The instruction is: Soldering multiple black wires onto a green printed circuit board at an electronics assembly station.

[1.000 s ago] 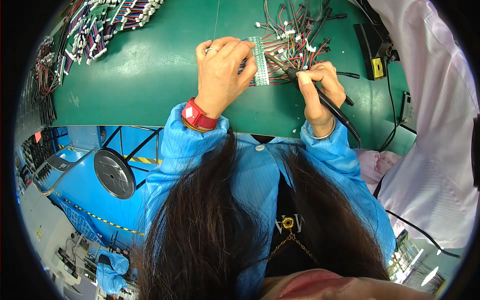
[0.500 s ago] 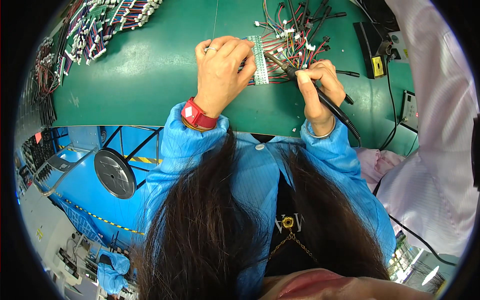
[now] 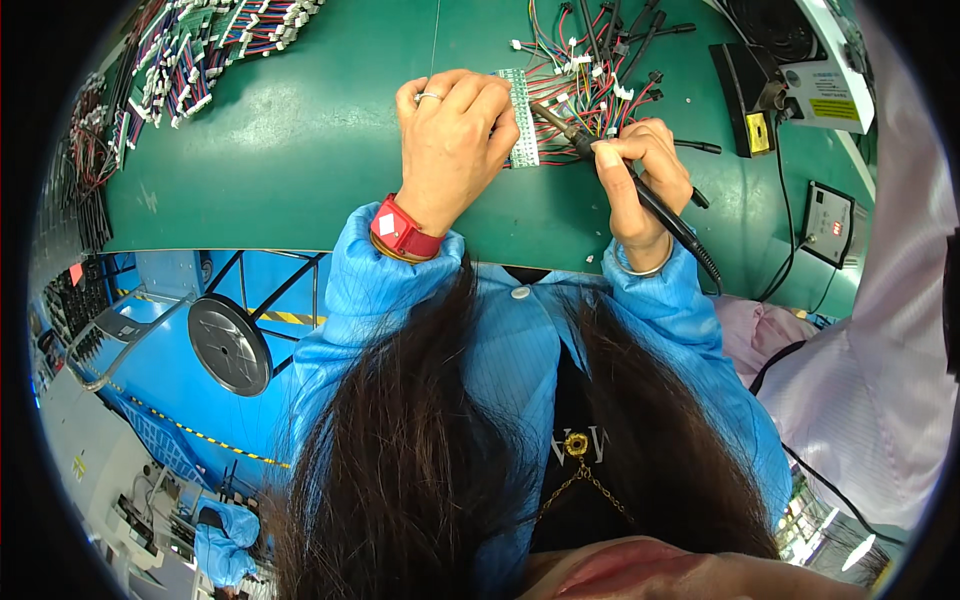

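Observation:
A narrow green-and-white strip of circuit boards (image 3: 524, 125) lies on the green bench, with red and black leads running off its right side. My left hand (image 3: 452, 140) is closed at the strip's left edge, fingers curled down and their tips hidden. A thin strand of solder wire (image 3: 436, 35) comes down from above into it. My right hand (image 3: 645, 185) grips a black soldering iron (image 3: 662, 212) like a pen. Its metal shaft points up and left, the tip at or just over the strip's right side; contact is too small to tell.
Wired boards with white plugs (image 3: 185, 75) are heaped at the far left. On the right are a black iron stand (image 3: 740, 95) with a yellow sponge, a control box (image 3: 832, 225) and a white fan unit (image 3: 825, 90). A person's pink sleeve (image 3: 870, 400) is close on the right.
The pink-clothed person has shifted right, uncovering the fan unit and more of the control box. My left hand has slid slightly right. My right hand and the iron have barely moved.

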The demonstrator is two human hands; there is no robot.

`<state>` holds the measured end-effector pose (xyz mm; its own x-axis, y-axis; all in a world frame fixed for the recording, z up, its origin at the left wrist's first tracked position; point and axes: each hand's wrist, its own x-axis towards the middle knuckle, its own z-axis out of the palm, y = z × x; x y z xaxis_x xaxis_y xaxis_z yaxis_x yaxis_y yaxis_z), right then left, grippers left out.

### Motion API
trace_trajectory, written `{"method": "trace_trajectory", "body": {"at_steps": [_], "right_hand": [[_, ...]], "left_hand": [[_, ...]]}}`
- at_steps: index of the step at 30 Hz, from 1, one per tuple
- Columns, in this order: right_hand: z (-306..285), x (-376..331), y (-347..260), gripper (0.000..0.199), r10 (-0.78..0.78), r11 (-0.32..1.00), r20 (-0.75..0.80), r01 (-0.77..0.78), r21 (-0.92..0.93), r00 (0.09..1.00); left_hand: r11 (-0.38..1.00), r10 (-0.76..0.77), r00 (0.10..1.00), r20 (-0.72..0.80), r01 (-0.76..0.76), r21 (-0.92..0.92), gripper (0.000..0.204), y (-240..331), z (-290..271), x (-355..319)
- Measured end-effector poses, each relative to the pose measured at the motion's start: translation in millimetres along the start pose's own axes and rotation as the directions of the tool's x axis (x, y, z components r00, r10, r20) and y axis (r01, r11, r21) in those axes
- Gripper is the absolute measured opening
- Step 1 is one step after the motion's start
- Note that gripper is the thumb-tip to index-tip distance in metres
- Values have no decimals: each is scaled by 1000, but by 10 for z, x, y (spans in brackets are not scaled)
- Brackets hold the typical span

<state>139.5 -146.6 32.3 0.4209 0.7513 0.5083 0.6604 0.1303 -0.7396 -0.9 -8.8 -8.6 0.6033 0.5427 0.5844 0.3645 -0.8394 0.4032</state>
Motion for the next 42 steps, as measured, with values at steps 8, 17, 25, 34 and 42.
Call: {"method": "trace_trajectory", "body": {"at_steps": [8,17,25,34,42], "right_hand": [[-2,2,1,4,0,1000,-1,0,-1,1000],[5,3,-1,5,-18,1000,2,18,2,1000],[-15,4,-2,5,-25,1000,11,25,-9,1000],[7,2,40,8,-25,999,-64,27,29,998],[-7,0,12,4,6,1000,-13,-6,-6,1000]], "left_hand": [[999,46,997,64,-46,10,17,-30,-20,-15],[995,96,991,88,-98,17,18,-56,-72,13],[997,72,990,121,-76,32,7,-7,-120,44],[999,11,990,141,-5,-38,6,-2,-142,38],[1000,17,990,139,-17,1,6,35,-128,74]]}}
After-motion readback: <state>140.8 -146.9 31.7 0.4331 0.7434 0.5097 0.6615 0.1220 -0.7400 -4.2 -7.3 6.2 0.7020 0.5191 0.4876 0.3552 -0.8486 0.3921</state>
